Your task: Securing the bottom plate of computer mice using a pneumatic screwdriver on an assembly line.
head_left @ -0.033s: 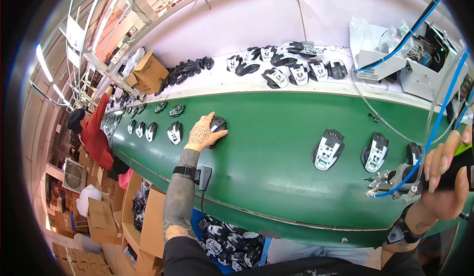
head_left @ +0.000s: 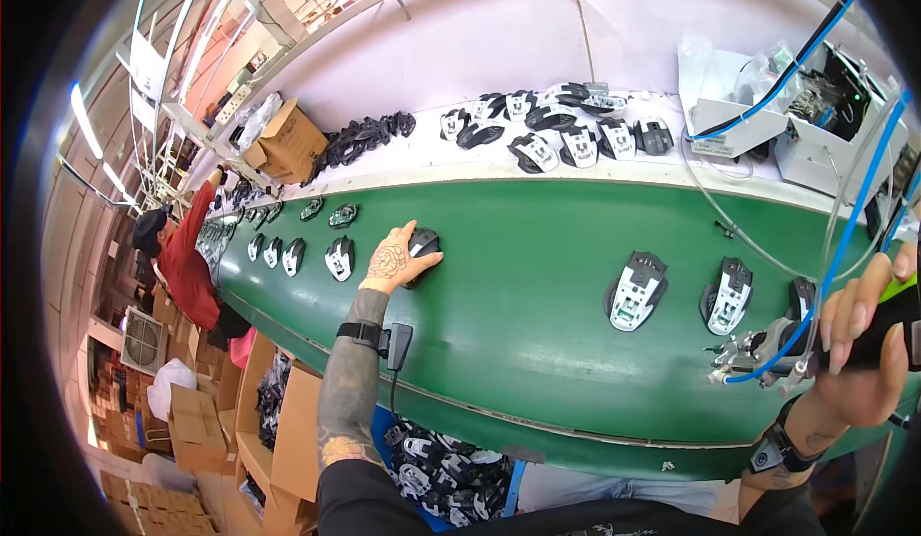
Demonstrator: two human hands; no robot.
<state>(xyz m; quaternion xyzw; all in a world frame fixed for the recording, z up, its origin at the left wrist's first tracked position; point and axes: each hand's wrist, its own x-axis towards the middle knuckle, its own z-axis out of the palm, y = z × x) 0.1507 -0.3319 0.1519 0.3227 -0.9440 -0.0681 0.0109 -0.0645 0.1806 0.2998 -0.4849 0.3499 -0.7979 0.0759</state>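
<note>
Almost no movement can be seen since the earlier frame. By the left hand (head_left: 391, 260), a dark mouse (head_left: 423, 240) is held between spread thumb and forefinger, nearer the far edge of the green worktop (head_left: 518, 296). By the right hand (head_left: 844, 317), with curled fingers, a black-and-green object (head_left: 861, 350) is gripped beyond the worktop's right part.

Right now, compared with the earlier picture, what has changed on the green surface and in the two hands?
Nothing visibly moved, and nothing was taken hold of or let go. The left hand still touches the dark mouse on the green surface, the right hand still holds the black tool, and the white-and-dark mice toward the right stay in place.
</note>
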